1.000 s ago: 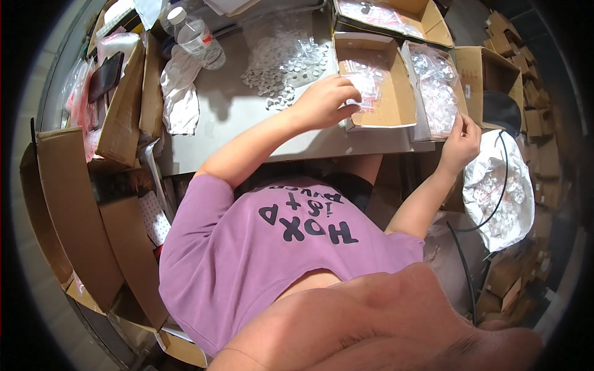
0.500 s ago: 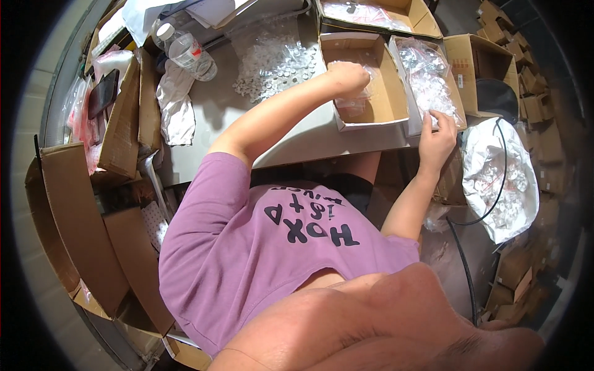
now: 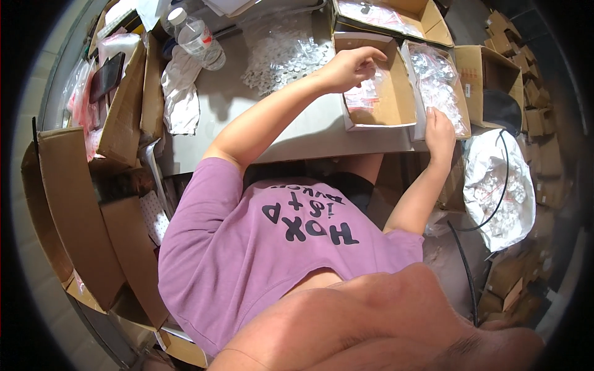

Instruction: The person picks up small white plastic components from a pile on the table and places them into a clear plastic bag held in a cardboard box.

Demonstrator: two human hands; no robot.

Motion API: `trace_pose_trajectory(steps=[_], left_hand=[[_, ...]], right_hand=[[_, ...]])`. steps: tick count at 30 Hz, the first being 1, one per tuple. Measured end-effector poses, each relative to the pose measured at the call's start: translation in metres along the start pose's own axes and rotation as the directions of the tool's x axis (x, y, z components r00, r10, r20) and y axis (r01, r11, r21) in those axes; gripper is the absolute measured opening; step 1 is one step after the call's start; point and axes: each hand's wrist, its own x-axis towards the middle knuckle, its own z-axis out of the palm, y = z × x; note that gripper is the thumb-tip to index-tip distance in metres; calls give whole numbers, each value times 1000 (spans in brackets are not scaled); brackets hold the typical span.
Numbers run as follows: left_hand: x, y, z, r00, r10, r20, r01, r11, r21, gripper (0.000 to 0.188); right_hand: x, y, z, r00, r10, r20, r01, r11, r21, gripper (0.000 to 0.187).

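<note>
My left hand (image 3: 354, 69) hovers over the left wall of an open cardboard box (image 3: 396, 114), fingers loosely bent and apart, with nothing visible in them. Inside that box lie small clear zip bags (image 3: 362, 98) with red seal lines. Its neighbour is a shallow cardboard box (image 3: 463, 123) heaped with filled clear bags (image 3: 438, 86). My right hand (image 3: 440, 133) is at this box's near left edge, its fingers drawn together. What they pinch, if anything, is hidden. Left of the boxes, small white-grey round pieces (image 3: 278, 71) are spread on the table beside and under clear plastic.
A plastic bottle (image 3: 197, 40) and a crumpled white cloth (image 3: 180, 93) are on the table's left. Another box (image 3: 427, 21) stands behind. At right are a deep carton (image 3: 473, 77) and a white sack (image 3: 495, 198) of filled bags, crossed by a black cable. A phone (image 3: 107, 77) rests among cartons at left.
My left hand has risen from inside the box toward its left wall, and its fingers have opened. My right hand's fingers have drawn together at the box edge. The view has shifted slightly.
</note>
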Motion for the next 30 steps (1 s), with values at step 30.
trace_pose_trajectory(steps=[30], left_hand=[[-220, -54, -56, 776, -298, -556, 125, 936, -328, 12]], right_hand=[[-47, -189, 126, 674, -715, 183, 475, 610, 634, 43]])
